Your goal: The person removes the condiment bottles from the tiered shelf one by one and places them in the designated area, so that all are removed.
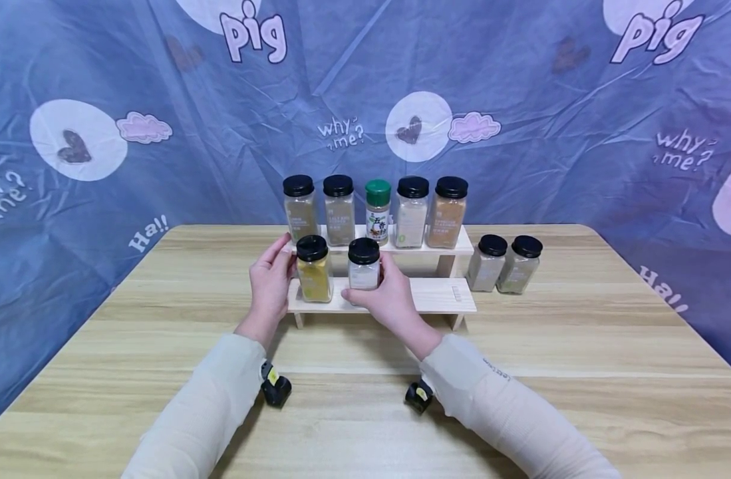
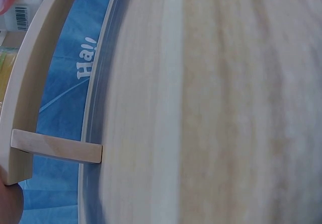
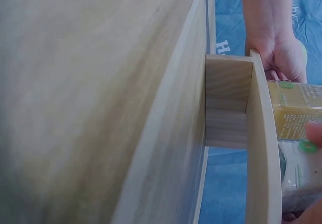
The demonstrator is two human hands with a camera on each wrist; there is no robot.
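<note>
My right hand [image 1: 386, 289] grips a black-capped spice jar with white contents [image 1: 364, 276] on the lower step of a pale wooden two-tier rack [image 1: 428, 286]. Its thumb lies across the jar's front. To its left stands a jar of yellow spice [image 1: 314, 276]. My left hand [image 1: 271, 279] is at the rack's left end, fingers reaching up to the upper shelf's edge beside the yellow jar. In the right wrist view the left hand [image 3: 276, 58] appears behind the shelf end, its fingertips largely hidden. The white jar [image 3: 302, 176] shows right beside the yellow one.
Along the upper tier stand several black-capped jars [image 1: 339, 213] and a green-capped bottle [image 1: 377, 216] in the middle. Two more jars, a greyish one [image 1: 487, 266] and a greenish one [image 1: 519, 267], stand on the wooden table [image 1: 353, 426] right of the rack. A blue printed cloth [image 1: 317, 80] hangs behind.
</note>
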